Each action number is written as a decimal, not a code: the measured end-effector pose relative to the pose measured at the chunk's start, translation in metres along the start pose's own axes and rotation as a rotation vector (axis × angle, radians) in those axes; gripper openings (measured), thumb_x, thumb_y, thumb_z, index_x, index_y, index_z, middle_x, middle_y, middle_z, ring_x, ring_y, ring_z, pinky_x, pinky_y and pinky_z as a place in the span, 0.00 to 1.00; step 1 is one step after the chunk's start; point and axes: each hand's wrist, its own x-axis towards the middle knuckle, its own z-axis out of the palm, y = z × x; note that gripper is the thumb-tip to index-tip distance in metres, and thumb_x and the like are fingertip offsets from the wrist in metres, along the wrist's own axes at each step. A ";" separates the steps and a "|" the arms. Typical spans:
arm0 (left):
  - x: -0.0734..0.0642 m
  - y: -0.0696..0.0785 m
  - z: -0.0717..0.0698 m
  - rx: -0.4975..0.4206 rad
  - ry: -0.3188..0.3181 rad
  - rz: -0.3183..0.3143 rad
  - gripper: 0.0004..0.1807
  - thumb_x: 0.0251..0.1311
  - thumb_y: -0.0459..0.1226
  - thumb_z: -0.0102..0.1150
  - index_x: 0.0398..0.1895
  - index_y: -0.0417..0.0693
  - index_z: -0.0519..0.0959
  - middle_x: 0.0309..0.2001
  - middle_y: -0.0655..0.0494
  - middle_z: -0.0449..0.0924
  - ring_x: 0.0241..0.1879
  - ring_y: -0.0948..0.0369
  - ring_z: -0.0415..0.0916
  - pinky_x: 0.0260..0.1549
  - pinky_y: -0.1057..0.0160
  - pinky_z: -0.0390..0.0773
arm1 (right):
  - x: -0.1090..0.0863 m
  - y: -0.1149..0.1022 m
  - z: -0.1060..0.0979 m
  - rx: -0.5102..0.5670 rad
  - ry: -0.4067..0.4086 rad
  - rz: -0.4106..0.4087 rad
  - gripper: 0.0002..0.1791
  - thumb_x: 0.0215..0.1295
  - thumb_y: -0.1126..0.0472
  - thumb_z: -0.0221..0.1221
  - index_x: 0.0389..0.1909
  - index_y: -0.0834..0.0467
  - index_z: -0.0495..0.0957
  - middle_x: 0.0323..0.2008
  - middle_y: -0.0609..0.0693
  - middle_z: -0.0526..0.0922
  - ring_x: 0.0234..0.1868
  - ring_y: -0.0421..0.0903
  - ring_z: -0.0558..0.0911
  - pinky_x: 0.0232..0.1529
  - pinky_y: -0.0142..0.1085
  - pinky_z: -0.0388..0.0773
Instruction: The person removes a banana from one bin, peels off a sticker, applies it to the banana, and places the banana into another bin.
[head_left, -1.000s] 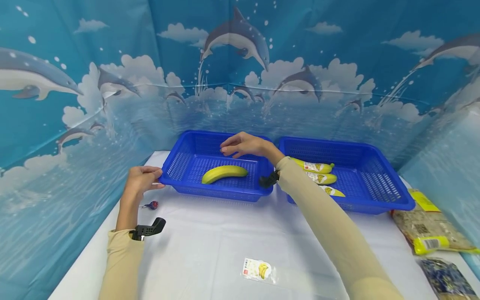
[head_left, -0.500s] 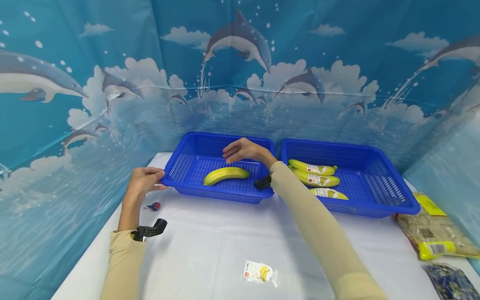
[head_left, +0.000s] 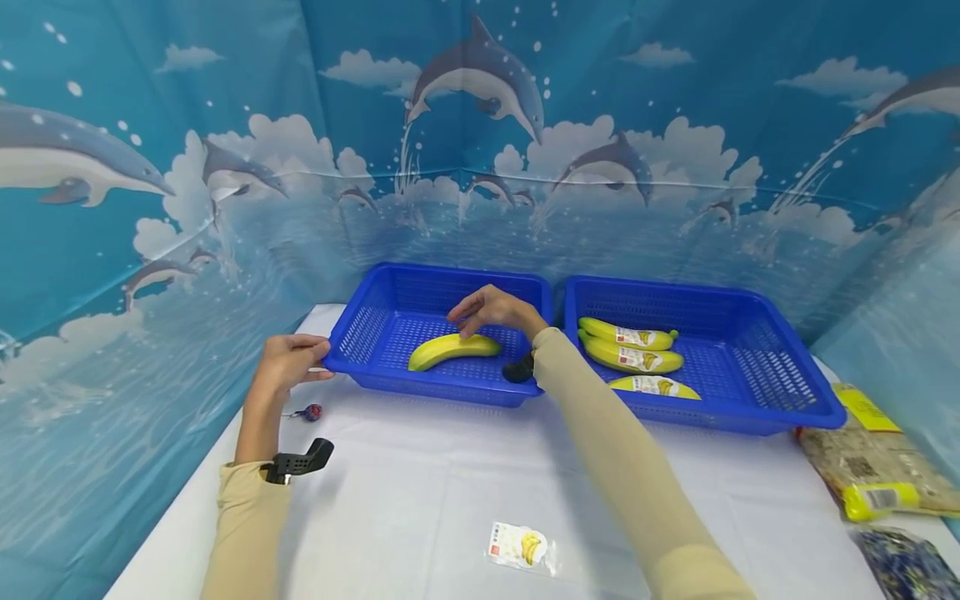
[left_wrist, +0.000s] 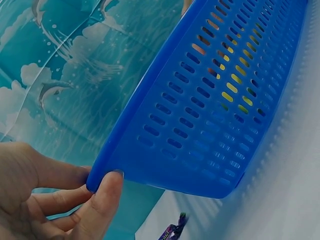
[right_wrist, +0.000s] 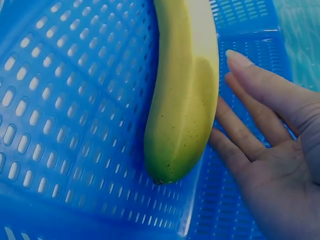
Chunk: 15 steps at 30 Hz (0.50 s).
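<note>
A single yellow banana point(head_left: 442, 348) lies in the left blue plastic basket point(head_left: 420, 384). My left hand point(head_left: 283, 363) pinches that basket's near left corner by the rim; the left wrist view has the thumb and a finger point(left_wrist: 105, 200) on either side of it. Over the basket, my right hand point(head_left: 501, 308) hangs beside the banana with loosely bent fingers. From the right wrist, the fingers reach behind the banana's edge, where their tips are partly hidden, and the thumb stands apart from it.
A second blue basket point(head_left: 780, 414) on the right holds several bananas point(head_left: 637, 358) with labels. A clear sleeve with a banana card point(head_left: 519, 546) lies in front. A wrapped lollipop point(head_left: 312, 412) is near the left hand. Bagged goods point(head_left: 862, 467) sit at the right edge.
My right hand has come down into the left basket, closer to the banana. My left hand keeps its hold on the corner, and the banana has stayed in place.
</note>
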 end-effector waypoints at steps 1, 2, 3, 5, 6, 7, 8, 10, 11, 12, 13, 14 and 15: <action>0.000 0.000 -0.001 -0.001 -0.002 0.000 0.25 0.82 0.36 0.56 0.71 0.26 0.73 0.56 0.36 0.81 0.33 0.66 0.85 0.46 0.57 0.91 | 0.001 0.000 0.001 -0.006 -0.002 0.010 0.26 0.67 0.78 0.68 0.66 0.73 0.78 0.70 0.66 0.79 0.73 0.61 0.77 0.70 0.47 0.80; 0.000 -0.001 -0.001 -0.002 -0.004 0.001 0.25 0.82 0.37 0.56 0.71 0.25 0.73 0.56 0.36 0.81 0.33 0.66 0.85 0.45 0.57 0.91 | 0.001 0.001 0.001 -0.008 -0.003 0.022 0.27 0.66 0.78 0.68 0.66 0.73 0.79 0.70 0.65 0.79 0.73 0.61 0.77 0.70 0.47 0.80; 0.000 -0.001 -0.002 -0.004 -0.008 0.001 0.25 0.82 0.37 0.56 0.71 0.25 0.72 0.56 0.36 0.81 0.34 0.66 0.85 0.46 0.57 0.91 | 0.002 0.001 0.002 -0.006 -0.004 0.033 0.27 0.66 0.79 0.68 0.66 0.73 0.79 0.70 0.65 0.79 0.73 0.61 0.77 0.70 0.48 0.80; 0.000 -0.002 -0.003 -0.010 -0.010 0.003 0.25 0.82 0.37 0.56 0.72 0.25 0.72 0.56 0.36 0.81 0.33 0.67 0.85 0.45 0.57 0.91 | 0.003 0.003 0.003 0.006 -0.006 0.059 0.28 0.65 0.80 0.68 0.66 0.72 0.79 0.70 0.65 0.79 0.73 0.60 0.77 0.70 0.48 0.79; 0.000 -0.002 -0.003 -0.012 -0.011 0.003 0.25 0.82 0.36 0.56 0.72 0.25 0.72 0.55 0.37 0.82 0.33 0.67 0.85 0.44 0.58 0.91 | 0.003 0.003 0.004 0.008 -0.007 0.072 0.28 0.65 0.80 0.68 0.66 0.72 0.79 0.70 0.65 0.79 0.73 0.60 0.78 0.71 0.48 0.79; 0.000 -0.002 -0.003 -0.012 -0.012 0.002 0.25 0.82 0.36 0.56 0.72 0.26 0.72 0.55 0.37 0.82 0.33 0.67 0.85 0.44 0.58 0.91 | 0.004 0.004 0.004 0.006 -0.008 0.082 0.28 0.65 0.80 0.68 0.66 0.71 0.79 0.69 0.65 0.80 0.72 0.60 0.78 0.71 0.48 0.79; 0.000 -0.002 -0.004 -0.014 -0.014 0.001 0.25 0.82 0.36 0.56 0.72 0.25 0.72 0.54 0.38 0.82 0.33 0.67 0.85 0.44 0.58 0.91 | 0.004 0.004 0.004 0.000 -0.009 0.091 0.28 0.64 0.80 0.68 0.66 0.71 0.80 0.69 0.65 0.80 0.72 0.59 0.79 0.70 0.48 0.79; 0.000 -0.002 -0.003 -0.017 -0.017 0.001 0.25 0.82 0.36 0.56 0.72 0.25 0.72 0.53 0.39 0.83 0.33 0.67 0.85 0.42 0.59 0.91 | 0.003 0.005 0.005 -0.019 -0.008 0.108 0.28 0.64 0.80 0.69 0.66 0.70 0.81 0.68 0.64 0.81 0.71 0.58 0.80 0.70 0.47 0.79; 0.000 -0.002 -0.003 -0.019 -0.018 0.000 0.25 0.82 0.35 0.56 0.72 0.25 0.72 0.53 0.39 0.83 0.33 0.68 0.85 0.43 0.59 0.91 | 0.003 0.005 0.005 -0.026 -0.006 0.114 0.27 0.64 0.80 0.69 0.65 0.70 0.81 0.67 0.64 0.82 0.71 0.58 0.80 0.70 0.46 0.80; 0.000 -0.002 -0.003 -0.021 -0.020 0.002 0.25 0.82 0.35 0.56 0.72 0.25 0.72 0.53 0.39 0.83 0.33 0.68 0.85 0.42 0.59 0.91 | 0.002 0.005 0.005 -0.033 -0.004 0.118 0.27 0.63 0.80 0.69 0.65 0.70 0.81 0.67 0.64 0.82 0.71 0.57 0.80 0.70 0.46 0.80; 0.000 -0.002 -0.003 -0.020 -0.020 0.004 0.25 0.82 0.36 0.56 0.72 0.25 0.71 0.53 0.39 0.83 0.33 0.68 0.85 0.42 0.59 0.91 | 0.001 0.006 0.005 -0.037 -0.001 0.121 0.27 0.63 0.81 0.69 0.64 0.70 0.81 0.67 0.63 0.82 0.70 0.57 0.80 0.69 0.45 0.80; 0.000 -0.002 -0.002 -0.021 -0.021 0.007 0.25 0.82 0.36 0.56 0.72 0.25 0.71 0.53 0.39 0.83 0.33 0.68 0.85 0.42 0.59 0.91 | 0.001 0.006 0.005 -0.036 0.002 0.125 0.27 0.63 0.81 0.69 0.64 0.71 0.82 0.66 0.63 0.83 0.70 0.57 0.81 0.69 0.45 0.80; 0.000 -0.002 -0.001 -0.022 -0.020 0.008 0.25 0.81 0.36 0.56 0.72 0.25 0.72 0.53 0.39 0.83 0.33 0.68 0.85 0.43 0.59 0.91 | 0.000 0.006 0.005 -0.038 0.004 0.128 0.27 0.63 0.81 0.69 0.64 0.70 0.82 0.66 0.63 0.83 0.70 0.57 0.81 0.69 0.45 0.80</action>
